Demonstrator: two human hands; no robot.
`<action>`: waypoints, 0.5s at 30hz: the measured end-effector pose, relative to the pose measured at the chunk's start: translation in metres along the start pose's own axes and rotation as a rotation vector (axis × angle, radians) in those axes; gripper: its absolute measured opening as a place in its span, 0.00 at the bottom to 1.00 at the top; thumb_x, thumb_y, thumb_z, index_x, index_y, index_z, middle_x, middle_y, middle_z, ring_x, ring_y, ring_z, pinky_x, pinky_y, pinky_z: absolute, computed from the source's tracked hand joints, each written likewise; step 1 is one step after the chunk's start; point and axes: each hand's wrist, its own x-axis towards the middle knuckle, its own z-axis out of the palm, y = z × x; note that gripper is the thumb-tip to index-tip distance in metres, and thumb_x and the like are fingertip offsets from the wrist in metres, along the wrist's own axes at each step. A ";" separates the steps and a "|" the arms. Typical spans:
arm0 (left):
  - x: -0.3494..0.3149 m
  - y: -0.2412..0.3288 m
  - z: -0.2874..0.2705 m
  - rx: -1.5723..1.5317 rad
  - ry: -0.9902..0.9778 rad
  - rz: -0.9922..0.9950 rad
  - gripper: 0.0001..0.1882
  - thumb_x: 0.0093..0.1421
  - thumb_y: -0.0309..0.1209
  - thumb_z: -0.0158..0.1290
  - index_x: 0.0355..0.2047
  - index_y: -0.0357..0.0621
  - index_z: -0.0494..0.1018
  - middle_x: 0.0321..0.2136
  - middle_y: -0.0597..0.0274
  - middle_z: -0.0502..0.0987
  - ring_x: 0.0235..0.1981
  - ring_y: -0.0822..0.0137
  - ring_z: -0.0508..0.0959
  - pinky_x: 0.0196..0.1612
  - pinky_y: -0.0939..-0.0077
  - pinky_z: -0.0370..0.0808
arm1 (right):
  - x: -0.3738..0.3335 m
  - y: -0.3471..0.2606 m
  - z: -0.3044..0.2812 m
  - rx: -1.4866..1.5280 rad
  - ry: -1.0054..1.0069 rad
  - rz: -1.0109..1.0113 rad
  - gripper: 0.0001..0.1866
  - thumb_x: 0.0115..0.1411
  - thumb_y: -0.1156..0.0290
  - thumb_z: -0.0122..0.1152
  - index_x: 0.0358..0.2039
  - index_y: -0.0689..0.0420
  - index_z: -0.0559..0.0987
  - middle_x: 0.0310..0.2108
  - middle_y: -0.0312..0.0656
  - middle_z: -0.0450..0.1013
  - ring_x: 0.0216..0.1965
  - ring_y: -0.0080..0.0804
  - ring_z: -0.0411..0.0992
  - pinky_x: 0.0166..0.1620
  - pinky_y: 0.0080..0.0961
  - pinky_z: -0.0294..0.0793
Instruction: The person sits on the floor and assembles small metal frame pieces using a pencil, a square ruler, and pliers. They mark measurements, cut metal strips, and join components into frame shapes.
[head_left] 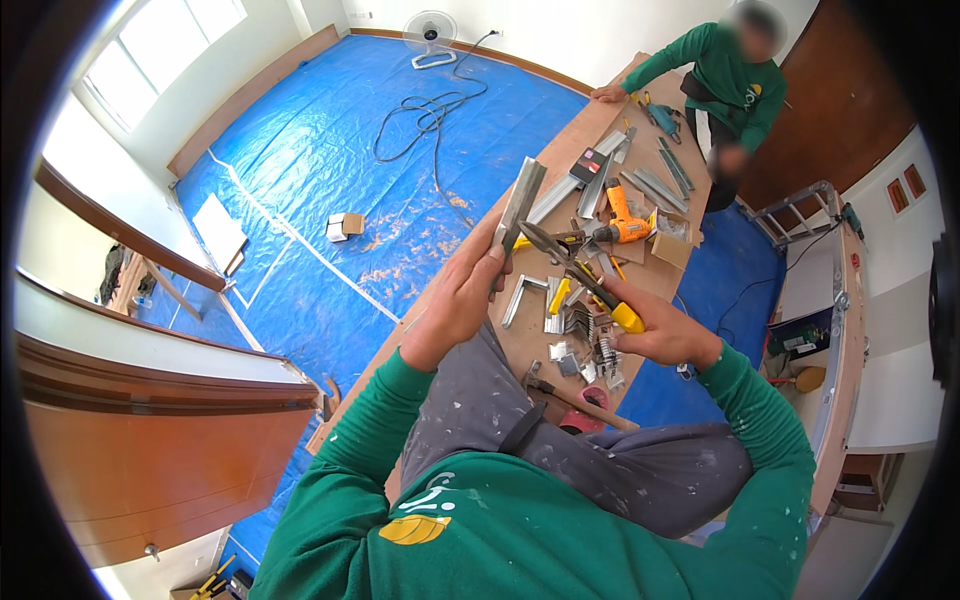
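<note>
My left hand (460,300) is closed around a short piece of grey metal channel (520,200), which stands up from the fingers at a tilt. In my right hand (665,328) are tin snips (570,264) with yellow handles. Their jaws point toward the channel, close beside it; I cannot tell whether they touch it. Under my hands is a brown work board (520,345) with cut channel pieces (523,298), several small metal brackets (580,322) and an orange power drill (625,220). A hammer (585,402) with a wooden handle lies near my legs.
Another person (735,80) in green is at the board's far end, one hand on its edge, near a teal power tool (663,122). Blue sheeting (310,130) covers the floor, with a black cable (430,115), a small box (346,227) and a fan (431,38). A ladder (795,215) lies right.
</note>
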 end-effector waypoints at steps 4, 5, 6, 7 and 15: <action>0.001 0.002 -0.003 0.075 0.019 0.043 0.29 0.76 0.40 0.38 0.73 0.41 0.62 0.36 0.65 0.73 0.34 0.73 0.71 0.38 0.74 0.70 | -0.006 0.006 0.000 -0.072 0.031 -0.013 0.48 0.54 0.69 0.64 0.74 0.67 0.58 0.68 0.59 0.64 0.71 0.50 0.62 0.72 0.36 0.60; 0.000 0.001 -0.004 0.086 0.021 0.026 0.29 0.76 0.40 0.38 0.73 0.41 0.62 0.36 0.66 0.73 0.34 0.73 0.70 0.39 0.74 0.70 | -0.008 0.009 -0.002 -0.102 0.048 -0.033 0.47 0.54 0.69 0.64 0.74 0.67 0.58 0.69 0.59 0.64 0.71 0.51 0.62 0.72 0.36 0.60; -0.001 -0.001 -0.004 0.097 0.023 0.008 0.29 0.76 0.41 0.39 0.73 0.42 0.62 0.37 0.66 0.72 0.35 0.74 0.70 0.39 0.75 0.70 | -0.012 0.011 -0.005 -0.105 0.035 -0.010 0.48 0.53 0.69 0.64 0.74 0.67 0.58 0.69 0.60 0.64 0.72 0.51 0.62 0.72 0.36 0.59; -0.004 -0.005 -0.007 0.065 0.054 -0.017 0.29 0.76 0.41 0.39 0.73 0.42 0.63 0.37 0.66 0.73 0.35 0.74 0.70 0.39 0.75 0.70 | -0.015 0.013 -0.004 -0.096 0.023 0.011 0.48 0.53 0.70 0.64 0.74 0.67 0.58 0.69 0.60 0.63 0.72 0.52 0.62 0.73 0.36 0.59; -0.041 -0.042 -0.030 0.083 0.194 -0.092 0.26 0.76 0.40 0.43 0.68 0.40 0.67 0.35 0.67 0.73 0.32 0.77 0.72 0.34 0.80 0.70 | -0.029 0.028 -0.031 -0.502 -0.253 0.280 0.43 0.52 0.73 0.62 0.70 0.66 0.63 0.63 0.64 0.68 0.64 0.59 0.68 0.64 0.41 0.70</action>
